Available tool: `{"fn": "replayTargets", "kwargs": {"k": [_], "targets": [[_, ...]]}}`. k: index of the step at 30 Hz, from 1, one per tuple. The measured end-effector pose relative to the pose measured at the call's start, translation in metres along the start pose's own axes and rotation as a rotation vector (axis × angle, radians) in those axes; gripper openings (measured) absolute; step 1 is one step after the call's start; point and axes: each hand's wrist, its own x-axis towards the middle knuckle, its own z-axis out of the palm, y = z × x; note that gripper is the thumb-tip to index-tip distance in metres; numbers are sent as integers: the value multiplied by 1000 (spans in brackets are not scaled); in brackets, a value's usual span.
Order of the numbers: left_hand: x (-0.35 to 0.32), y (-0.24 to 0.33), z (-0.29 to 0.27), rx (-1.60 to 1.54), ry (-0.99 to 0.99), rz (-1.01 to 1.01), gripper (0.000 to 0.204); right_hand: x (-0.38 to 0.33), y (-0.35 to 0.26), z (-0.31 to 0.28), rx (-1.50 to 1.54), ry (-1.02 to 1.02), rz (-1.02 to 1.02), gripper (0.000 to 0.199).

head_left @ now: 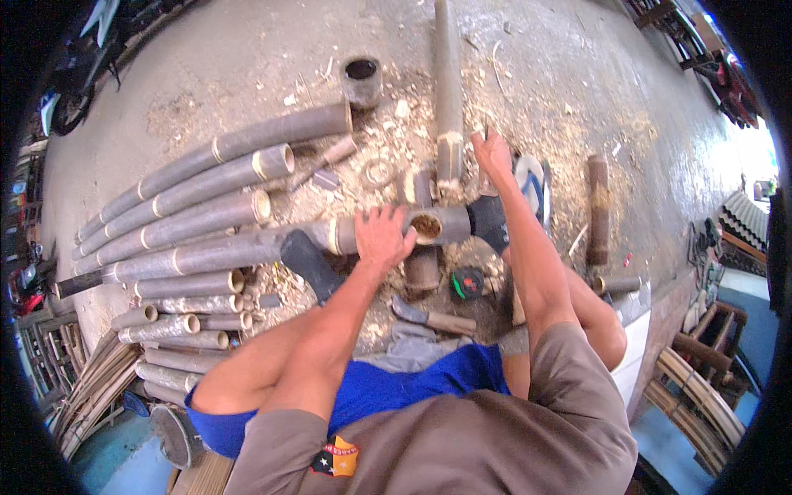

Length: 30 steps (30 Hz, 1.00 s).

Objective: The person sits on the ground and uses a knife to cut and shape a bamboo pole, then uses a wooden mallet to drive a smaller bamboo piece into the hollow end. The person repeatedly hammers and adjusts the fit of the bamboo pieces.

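A long grey bamboo pole [285, 247] lies crosswise before me, with a round hole [426, 228] cut in its upper side near the right end. My left hand [383, 239] rests on the pole just left of the hole, fingers spread, thumb beside the rim. My right hand [492, 155] is raised above and right of the hole, closed. A thin dark tip shows over its fist; what it grips is unclear. Beneath the pole is a short bamboo piece [422, 271] lying across it. My dark-covered feet [310, 262] are at the pole.
Several bamboo lengths [239, 132] lie at left. Another pole [448, 74] runs away from me beyond the hole. Wood chips [379, 148] litter the floor. Near me are a green-and-black tape measure [467, 283] and a wooden-handled blade [433, 318]. A brown bamboo piece [598, 210] lies right.
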Motion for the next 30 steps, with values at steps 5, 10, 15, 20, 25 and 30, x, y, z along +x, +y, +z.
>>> {"fn": "replayTargets", "kwargs": {"k": [5, 10, 15, 20, 25, 30], "targets": [[0, 2, -2, -96, 85, 15, 48, 40, -17, 34, -199, 168, 146, 61], [-3, -1, -3, -98, 120, -11, 46, -9, -53, 62, -367, 17, -34, 77], [-1, 1, -3, -136, 164, 26, 44, -13, -39, 63, 310, -85, 280, 77], [3, -2, 3, -224, 68, -28, 46, -84, -62, -11, 865, -233, 280, 52], [64, -16, -9, -1149, -78, -237, 65, -239, -99, -61, 922, -228, 45, 60], [67, 25, -164, -1687, -48, -155, 68, -332, -91, -81, 648, -273, -171, 89]]}}
